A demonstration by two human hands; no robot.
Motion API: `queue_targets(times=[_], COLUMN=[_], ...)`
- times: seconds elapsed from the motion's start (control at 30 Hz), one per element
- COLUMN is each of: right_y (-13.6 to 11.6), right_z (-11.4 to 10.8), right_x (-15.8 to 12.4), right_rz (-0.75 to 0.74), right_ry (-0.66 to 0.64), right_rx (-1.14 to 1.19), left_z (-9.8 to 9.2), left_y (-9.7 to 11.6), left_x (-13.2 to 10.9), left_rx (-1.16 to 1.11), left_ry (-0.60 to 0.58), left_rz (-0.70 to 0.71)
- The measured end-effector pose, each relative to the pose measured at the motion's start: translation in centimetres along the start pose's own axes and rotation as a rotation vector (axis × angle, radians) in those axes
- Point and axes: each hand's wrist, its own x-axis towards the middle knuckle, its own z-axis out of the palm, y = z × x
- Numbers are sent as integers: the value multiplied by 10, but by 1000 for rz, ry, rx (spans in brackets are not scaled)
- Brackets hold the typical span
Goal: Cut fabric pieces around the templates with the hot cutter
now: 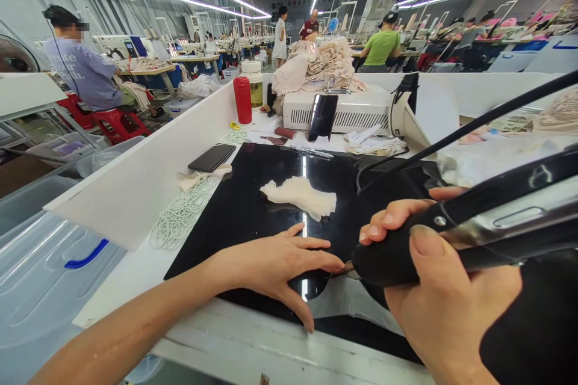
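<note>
My left hand (282,261) lies with fingers spread over the glossy black board (239,192), its index fingertip beside the narrow tip of a tool. My right hand (445,289) is wrapped round that tool, a black handheld tool (388,255) with a silver metal strip (519,213); its exact kind is unclear. Under the tip and between the hands lies a thin translucent whitish sheet (356,301). A cream fabric piece (300,192), crumpled and seemingly layered, rests on the board beyond my left fingers.
Pale green cord (183,213) lies coiled at left, near a dark phone (212,157). Behind stand a red tumbler (242,100), an upright phone (322,117) and a white vented box (356,109) under heaped beige fabric (323,63). A black cable (478,117) crosses at right.
</note>
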Motion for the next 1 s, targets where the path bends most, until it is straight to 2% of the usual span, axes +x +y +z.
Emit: queue_targets(times=[0.27,0.67,0.9,1.0], right_y=[-5,-7,-11,-11], right_z=[2,6,5,5], right_x=[-6,-10,-25,-28], right_rz=[27,36,62,56], right_ry=[-29,-55,-156,-156], right_rx=[36,35,93,70], left_z=[-7,-6,-4,-4], left_y=[0,-2,1,0], left_x=[1,0,-1,0], left_rx=[-85,-59,-42,-39], left_ry=[-74,-67,-83,-79], left_rz=[-57,-33,-56,-41])
